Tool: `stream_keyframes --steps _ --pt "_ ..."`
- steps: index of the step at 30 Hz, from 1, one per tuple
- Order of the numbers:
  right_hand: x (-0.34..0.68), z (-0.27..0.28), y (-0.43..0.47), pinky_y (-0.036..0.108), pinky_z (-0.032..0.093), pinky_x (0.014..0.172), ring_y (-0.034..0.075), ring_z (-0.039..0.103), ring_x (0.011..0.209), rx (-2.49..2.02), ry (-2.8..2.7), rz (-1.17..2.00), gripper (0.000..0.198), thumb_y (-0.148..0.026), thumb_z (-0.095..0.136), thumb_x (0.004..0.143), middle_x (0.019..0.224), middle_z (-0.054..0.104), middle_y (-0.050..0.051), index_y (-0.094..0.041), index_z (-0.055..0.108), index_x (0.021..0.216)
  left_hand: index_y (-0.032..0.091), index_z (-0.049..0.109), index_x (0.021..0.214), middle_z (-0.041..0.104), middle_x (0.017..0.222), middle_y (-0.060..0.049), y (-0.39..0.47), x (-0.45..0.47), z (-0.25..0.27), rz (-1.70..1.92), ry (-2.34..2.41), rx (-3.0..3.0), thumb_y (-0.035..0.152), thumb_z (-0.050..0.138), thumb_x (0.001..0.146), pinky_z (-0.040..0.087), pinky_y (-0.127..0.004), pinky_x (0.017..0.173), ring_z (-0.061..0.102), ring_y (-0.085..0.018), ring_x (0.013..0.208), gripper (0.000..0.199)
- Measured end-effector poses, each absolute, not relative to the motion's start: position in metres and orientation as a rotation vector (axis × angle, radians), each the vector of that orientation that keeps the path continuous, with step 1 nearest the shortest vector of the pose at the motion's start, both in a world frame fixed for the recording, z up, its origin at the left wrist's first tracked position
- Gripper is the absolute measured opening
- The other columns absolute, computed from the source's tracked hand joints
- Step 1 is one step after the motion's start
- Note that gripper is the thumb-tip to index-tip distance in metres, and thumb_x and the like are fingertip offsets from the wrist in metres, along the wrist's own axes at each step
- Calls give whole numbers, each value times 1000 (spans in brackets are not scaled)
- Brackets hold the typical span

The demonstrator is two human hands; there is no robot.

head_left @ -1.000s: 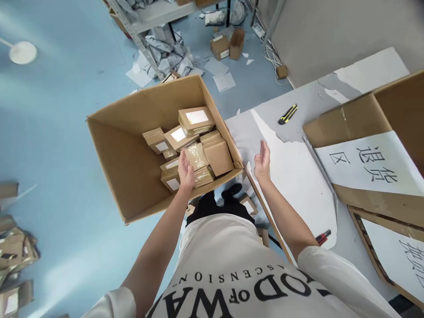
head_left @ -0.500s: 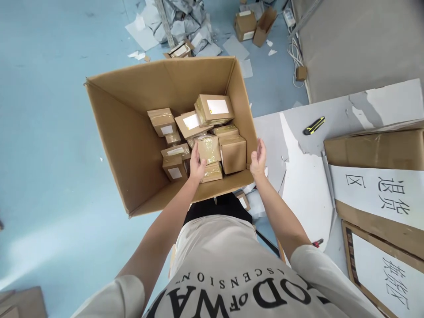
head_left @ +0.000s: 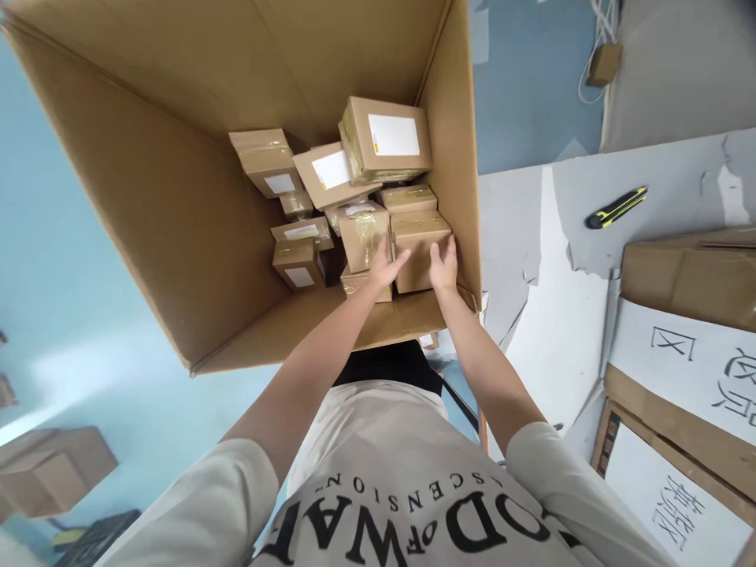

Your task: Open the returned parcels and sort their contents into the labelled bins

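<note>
A large open cardboard carton (head_left: 135, 244) holds several small taped cardboard boxes. My left hand (head_left: 387, 264) is at the left side of a plain cardboard box (head_left: 420, 236) at the carton's lower right, its thumb over the front face. On that box's right side lies my right hand (head_left: 444, 264), fingers along the edge and thumb in front. Between them the two hands clasp the box, which still rests among the others. Left of it sits a taped box (head_left: 361, 236), and above is a box with a white label (head_left: 393, 134).
To the right, a grey-white table (head_left: 531, 220) with torn paper carries a yellow-black utility knife (head_left: 617, 209). Labelled cardboard boxes (head_left: 667, 276) stand farther right. More boxes (head_left: 53, 472) are at the lower left, above the blue floor (head_left: 106, 331).
The carton appears larger and higher in view. Both hands have moved onto the plain box: the left from beside the taped box, the right from the carton's right rim.
</note>
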State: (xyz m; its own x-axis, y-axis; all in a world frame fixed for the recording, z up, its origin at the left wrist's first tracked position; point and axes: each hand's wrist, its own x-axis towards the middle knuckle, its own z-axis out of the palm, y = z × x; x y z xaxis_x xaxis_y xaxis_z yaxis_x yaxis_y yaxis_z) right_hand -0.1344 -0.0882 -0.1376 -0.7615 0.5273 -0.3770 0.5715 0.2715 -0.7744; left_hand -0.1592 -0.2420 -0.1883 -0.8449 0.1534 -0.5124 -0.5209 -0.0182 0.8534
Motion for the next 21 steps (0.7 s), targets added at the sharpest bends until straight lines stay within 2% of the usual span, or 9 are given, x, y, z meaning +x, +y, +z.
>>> stream_keyframes --steps 5,10,13,18,21 --pt "-136 -152 -91 54 11 119 30 16 146 1026 2571 -1389 91 -44 62 74 156 19 15 -16 20 150 17 37 144 35 153 -13 -210 -167 -220 2047 1867 -370 53 68 78 14 -48 122 23 -29 146 80" --pt "-141 -155 -95 53 11 120 31 18 145 962 2577 -1393 97 -32 65 67 152 17 15 -19 15 150 19 37 144 37 152 -12 -215 -167 -219 2137 1925 -330 56 63 81 19 -45 121 22 -27 146 77" --pt "-145 -156 -97 50 17 119 31 25 141 1004 2565 -1404 89 -30 67 66 146 24 17 -16 26 144 23 36 144 36 153 -11 -221 -162 -211 2185 1895 -314 60 61 80 23 -45 120 23 -26 146 78" --pt "-140 -152 -93 48 37 109 25 52 120 1043 2559 -1585 57 -43 58 81 124 53 11 -21 38 130 29 34 145 35 154 -7 -226 -148 -183 2182 1823 -383 66 51 84 26 -45 118 25 -24 146 73" --pt "-132 -138 -91 44 43 103 22 58 109 1015 2596 -1640 54 -52 52 85 115 58 8 -22 43 129 31 33 145 36 153 -6 -232 -139 -157 2211 1857 -429 66 42 88 26 -44 118 24 -23 146 68"
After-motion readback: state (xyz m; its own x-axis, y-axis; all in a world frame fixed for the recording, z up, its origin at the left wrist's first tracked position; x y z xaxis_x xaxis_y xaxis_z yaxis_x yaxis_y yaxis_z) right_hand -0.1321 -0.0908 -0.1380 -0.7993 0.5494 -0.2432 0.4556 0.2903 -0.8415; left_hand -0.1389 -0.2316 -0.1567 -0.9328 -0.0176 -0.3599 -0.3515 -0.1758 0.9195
